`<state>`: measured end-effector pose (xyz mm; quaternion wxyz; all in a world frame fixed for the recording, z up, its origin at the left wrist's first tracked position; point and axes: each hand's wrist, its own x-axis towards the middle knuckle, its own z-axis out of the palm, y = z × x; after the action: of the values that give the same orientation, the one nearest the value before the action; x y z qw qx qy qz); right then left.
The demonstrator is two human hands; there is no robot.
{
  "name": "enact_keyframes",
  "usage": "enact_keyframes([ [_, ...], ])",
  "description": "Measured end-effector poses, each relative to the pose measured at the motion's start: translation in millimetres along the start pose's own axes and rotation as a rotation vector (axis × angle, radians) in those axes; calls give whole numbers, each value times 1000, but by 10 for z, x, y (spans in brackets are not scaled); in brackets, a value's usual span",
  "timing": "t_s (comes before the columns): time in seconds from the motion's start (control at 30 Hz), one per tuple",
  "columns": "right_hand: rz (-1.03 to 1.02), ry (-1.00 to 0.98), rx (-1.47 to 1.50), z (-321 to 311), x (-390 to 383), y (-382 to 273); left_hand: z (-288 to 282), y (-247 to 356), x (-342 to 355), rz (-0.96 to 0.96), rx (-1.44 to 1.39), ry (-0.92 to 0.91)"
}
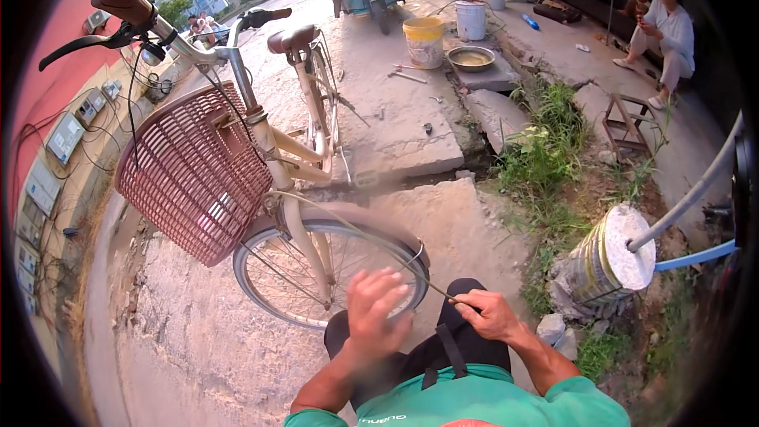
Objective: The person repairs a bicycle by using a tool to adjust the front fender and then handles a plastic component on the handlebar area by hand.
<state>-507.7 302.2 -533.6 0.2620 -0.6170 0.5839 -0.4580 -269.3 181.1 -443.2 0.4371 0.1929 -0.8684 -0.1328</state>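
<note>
A cream bicycle (303,237) stands upright before me, its front wheel toward my knees and a reddish-brown woven basket (194,170) on its front. From near the fork crown, a long thin cable (360,231) bows over the front mudguard (356,221) toward me. Its near end is pinched between the thumb and fingers of my right hand (489,314), above my right knee. My left hand (377,312) is raised beside the front tyre, slightly blurred, fingers apart and nothing visible in them. Whether it touches the wheel behind it I cannot tell.
A concrete-filled bucket (605,257) with a pole stands at my right, beside weeds (545,142). Farther off are a yellow-rimmed bucket (424,43), a metal basin (471,58), a wooden stool (628,122) and a seated person (668,32). Meter boxes (65,138) line the left wall.
</note>
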Motion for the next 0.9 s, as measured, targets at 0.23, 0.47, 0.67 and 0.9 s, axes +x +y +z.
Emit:
enact_keyframes([
  [0.23, -102, -184, 3, 30, 5, -245, 262, 106, -109, 118, 197, -483],
  [0.47, 14, -105, -93, -273, -235, 12, 0, -195, 275, 110, 123, -478],
  [0.67, -164, -30, 34, -333, 130, -26, -270, -220, 386, -11, 163, -356],
  [0.9, 93, 2, 107, -510, 123, -88, -99, -325, 383, -47, 110, -467],
])
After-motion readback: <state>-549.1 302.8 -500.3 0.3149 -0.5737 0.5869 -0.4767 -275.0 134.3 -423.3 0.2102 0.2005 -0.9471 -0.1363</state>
